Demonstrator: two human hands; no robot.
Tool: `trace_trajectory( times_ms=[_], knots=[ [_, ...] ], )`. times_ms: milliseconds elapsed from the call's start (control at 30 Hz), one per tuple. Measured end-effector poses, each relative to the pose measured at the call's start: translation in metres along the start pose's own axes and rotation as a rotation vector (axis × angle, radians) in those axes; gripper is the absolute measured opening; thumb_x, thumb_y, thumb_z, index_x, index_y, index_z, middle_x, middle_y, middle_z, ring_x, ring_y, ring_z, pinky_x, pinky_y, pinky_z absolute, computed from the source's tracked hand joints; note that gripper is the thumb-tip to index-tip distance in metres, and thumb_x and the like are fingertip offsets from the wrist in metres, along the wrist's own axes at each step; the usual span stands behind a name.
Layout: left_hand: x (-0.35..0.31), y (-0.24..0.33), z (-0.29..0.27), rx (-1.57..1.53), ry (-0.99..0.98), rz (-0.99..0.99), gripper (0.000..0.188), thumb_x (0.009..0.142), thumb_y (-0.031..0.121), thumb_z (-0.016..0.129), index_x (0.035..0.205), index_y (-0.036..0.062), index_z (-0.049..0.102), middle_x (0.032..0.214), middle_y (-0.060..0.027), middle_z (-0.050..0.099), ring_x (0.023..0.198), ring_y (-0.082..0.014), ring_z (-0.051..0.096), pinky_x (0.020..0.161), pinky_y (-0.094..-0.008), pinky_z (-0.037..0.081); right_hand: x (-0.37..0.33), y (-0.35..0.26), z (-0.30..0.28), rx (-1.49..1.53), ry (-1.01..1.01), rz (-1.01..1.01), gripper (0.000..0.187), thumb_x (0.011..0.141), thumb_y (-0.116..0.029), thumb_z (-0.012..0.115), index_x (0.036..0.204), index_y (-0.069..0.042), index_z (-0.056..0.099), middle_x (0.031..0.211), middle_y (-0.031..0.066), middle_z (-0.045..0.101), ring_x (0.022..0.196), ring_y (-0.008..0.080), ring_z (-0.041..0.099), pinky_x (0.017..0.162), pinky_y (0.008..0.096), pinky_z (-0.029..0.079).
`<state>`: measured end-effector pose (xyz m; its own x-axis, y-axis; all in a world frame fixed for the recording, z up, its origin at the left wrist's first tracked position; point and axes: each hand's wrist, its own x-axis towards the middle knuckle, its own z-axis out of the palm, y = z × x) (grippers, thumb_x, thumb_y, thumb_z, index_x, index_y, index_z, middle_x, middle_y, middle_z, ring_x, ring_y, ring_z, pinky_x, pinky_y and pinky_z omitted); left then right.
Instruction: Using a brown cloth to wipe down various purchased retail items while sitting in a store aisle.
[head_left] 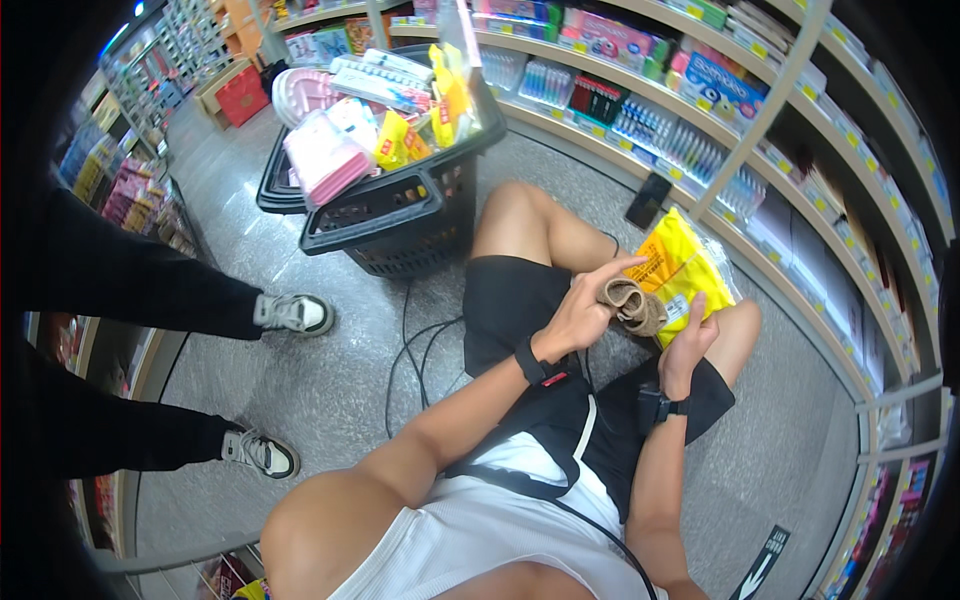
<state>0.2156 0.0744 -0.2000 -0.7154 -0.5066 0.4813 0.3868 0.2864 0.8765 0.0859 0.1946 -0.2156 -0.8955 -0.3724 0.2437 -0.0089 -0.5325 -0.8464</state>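
A yellow plastic packet (685, 278) with orange print and a clear edge is tilted up over my bent leg. My right hand (688, 345) grips its lower side, thumb on the front. Beside the packet is a coiled roll of brown, coarse-looking fabric (637, 305); its exact kind is unclear. My left hand (582, 312) is against this roll, its fingers partly hidden and curled at it, while the index finger stretches toward the packet's top left edge. Both hands are above my lap as I sit on the floor.
A black shopping basket (400, 215) heaped with packaged goods stands at the far left. Shelves of pens and boxes (660, 135) curve along the far and right sides. A dark phone-like slab (649, 200) rests near them. Black cables (408, 350) and another person's shoes (296, 314) are at left.
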Motion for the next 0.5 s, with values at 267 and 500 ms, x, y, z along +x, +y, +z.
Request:
trace_trajectory(
  times_ms=[267, 500],
  knots=[
    [0.001, 0.074, -0.046, -0.253, 0.403, 0.209, 0.056, 0.078, -0.003, 0.038, 0.133, -0.007, 0.047, 0.095, -0.0084, 0.063, 0.088, -0.013, 0.06, 0.081, -0.0237, 0.047, -0.013, -0.077, 0.131, -0.535, -0.847, -0.528, 0.04, 0.086, -0.002, 0.062, 0.125, 0.003, 0.052, 0.124, 0.0203, 0.058, 0.115, 0.029, 0.057, 0.097, 0.035, 0.043],
    [0.017, 0.122, -0.103, -0.204, 0.587, 0.432, 0.054, 0.083, -0.006, 0.047, 0.137, -0.0057, 0.042, 0.118, -0.016, 0.061, 0.103, -0.0165, 0.059, 0.092, -0.0277, 0.046, 0.001, -0.095, 0.241, -0.376, -0.926, -0.692, 0.031, 0.09, -0.005, 0.059, 0.119, 0.003, 0.053, 0.107, 0.0209, 0.064, 0.097, 0.0336, 0.064, 0.083, 0.0345, 0.049]
  ],
)
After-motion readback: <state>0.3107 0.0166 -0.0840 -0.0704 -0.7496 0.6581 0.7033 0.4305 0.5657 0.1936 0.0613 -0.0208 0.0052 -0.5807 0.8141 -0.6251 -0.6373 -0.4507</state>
